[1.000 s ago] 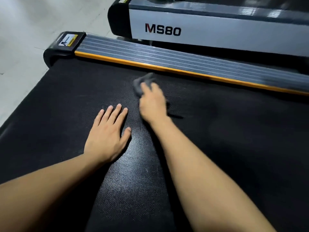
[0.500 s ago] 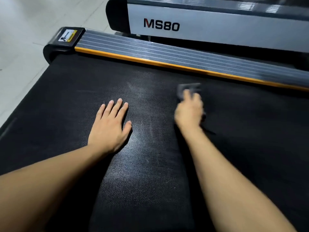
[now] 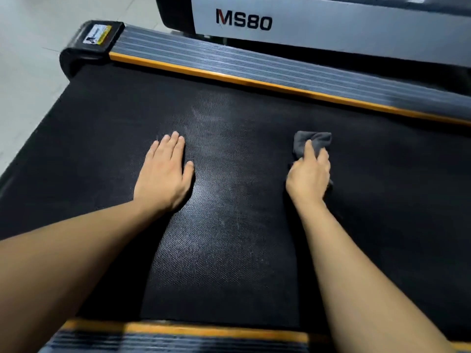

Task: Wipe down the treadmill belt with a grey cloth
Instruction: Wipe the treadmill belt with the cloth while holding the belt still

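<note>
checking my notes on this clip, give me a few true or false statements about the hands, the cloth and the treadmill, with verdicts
1. The right hand grips the grey cloth on the treadmill belt. True.
2. The left hand holds a spray bottle. False: it rests flat on the belt, holding nothing.
3. The cloth lies on the ribbed side rail. False: it is on the belt, short of the orange strip.
4. The neighbouring machine reads MS80. True.
</note>
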The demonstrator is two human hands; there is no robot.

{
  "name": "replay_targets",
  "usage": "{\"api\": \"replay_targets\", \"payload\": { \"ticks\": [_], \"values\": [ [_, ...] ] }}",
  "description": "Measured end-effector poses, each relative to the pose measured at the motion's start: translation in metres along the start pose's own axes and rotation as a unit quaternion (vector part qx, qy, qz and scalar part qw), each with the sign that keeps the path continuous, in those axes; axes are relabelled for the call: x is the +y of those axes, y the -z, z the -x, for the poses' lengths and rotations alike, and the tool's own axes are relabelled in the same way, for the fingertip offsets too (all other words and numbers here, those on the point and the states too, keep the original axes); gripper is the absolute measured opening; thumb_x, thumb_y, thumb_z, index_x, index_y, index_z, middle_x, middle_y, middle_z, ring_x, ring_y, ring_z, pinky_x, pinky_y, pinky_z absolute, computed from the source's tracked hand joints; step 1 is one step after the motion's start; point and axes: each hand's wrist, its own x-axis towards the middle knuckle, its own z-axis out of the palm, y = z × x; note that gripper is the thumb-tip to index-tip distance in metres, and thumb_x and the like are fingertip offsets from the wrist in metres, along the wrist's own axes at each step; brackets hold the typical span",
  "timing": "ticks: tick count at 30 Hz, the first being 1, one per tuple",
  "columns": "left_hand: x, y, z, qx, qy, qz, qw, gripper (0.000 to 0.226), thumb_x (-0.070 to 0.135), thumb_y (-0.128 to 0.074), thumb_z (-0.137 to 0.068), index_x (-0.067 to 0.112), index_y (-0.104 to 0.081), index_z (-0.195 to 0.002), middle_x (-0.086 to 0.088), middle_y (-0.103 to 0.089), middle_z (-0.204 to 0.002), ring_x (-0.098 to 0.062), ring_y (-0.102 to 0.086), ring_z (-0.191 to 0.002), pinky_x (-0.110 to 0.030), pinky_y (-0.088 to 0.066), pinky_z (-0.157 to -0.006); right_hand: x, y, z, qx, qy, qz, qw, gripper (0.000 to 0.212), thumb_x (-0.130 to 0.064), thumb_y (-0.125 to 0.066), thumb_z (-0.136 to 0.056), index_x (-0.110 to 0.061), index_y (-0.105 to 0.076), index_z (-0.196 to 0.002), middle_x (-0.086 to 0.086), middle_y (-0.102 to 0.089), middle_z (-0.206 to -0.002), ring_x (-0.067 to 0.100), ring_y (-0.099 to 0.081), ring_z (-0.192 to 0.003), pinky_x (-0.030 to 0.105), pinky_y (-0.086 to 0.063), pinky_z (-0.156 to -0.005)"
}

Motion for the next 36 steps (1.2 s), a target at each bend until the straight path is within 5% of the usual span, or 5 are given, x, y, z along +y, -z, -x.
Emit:
{"api": "replay_targets", "payload": {
  "ticks": [10,20,25,29,36],
  "values": [
    [-0.013,0.026,0.028,-0.070,-0.057,0.019,0.996,0.079,0.054,-0.027,-0.092,0.005,-0.040,-0.152,-0.020,-0.035,-0.161,-0.036,-0.031,-0.149,-0.045,-0.016,-0.125,-0.117,-0.036,0.090,-0.135,0.296,-0.015,0.946,0.057,-0.023,-0.050,-0.097,-0.021,-0.035,-0.152,0.018,-0.029,-0.158,0.034,-0.030,-0.143,0.041,-0.027,-0.118],
    [-0.030,0.072,0.106,-0.260,-0.038,-0.099,0.960,0.111,0.103,-0.013,-0.057,0.054,0.006,-0.156,0.011,0.010,-0.170,-0.021,0.002,-0.158,-0.055,-0.010,-0.125,0.045,0.033,0.035,-0.018,0.014,0.014,1.000,0.053,-0.019,-0.046,-0.099,-0.018,-0.036,-0.152,0.022,-0.025,-0.158,0.040,-0.030,-0.141,0.049,-0.029,-0.114],
    [-0.022,0.070,0.098,-0.284,-0.009,-0.067,0.956,0.106,0.090,-0.048,-0.071,0.053,0.002,-0.156,0.011,0.011,-0.170,-0.023,0.005,-0.158,-0.061,-0.007,-0.124,-0.046,-0.001,0.090,-0.062,0.130,-0.002,0.990,0.060,-0.011,-0.059,-0.082,-0.011,-0.049,-0.142,0.028,-0.049,-0.136,0.044,-0.050,-0.121,0.045,-0.042,-0.101],
    [-0.023,0.070,0.097,-0.284,-0.001,-0.057,0.957,0.107,0.089,-0.054,-0.069,0.054,-0.001,-0.156,0.011,0.009,-0.171,-0.024,0.002,-0.158,-0.062,-0.009,-0.123,-0.121,-0.017,0.150,-0.152,0.236,-0.034,0.959,0.065,-0.015,-0.053,-0.096,-0.021,-0.026,-0.155,0.016,-0.019,-0.162,0.031,-0.019,-0.149,0.040,-0.016,-0.121],
    [-0.027,0.066,0.099,-0.267,0.002,-0.036,0.963,0.108,0.088,-0.057,-0.067,0.055,-0.006,-0.156,0.011,0.005,-0.171,-0.025,0.001,-0.158,-0.063,-0.008,-0.122,0.003,0.017,0.100,-0.029,0.091,-0.004,0.995,0.060,-0.014,-0.054,-0.092,-0.016,-0.039,-0.150,0.026,-0.034,-0.153,0.040,-0.036,-0.139,0.044,-0.032,-0.113]
  ]
}}
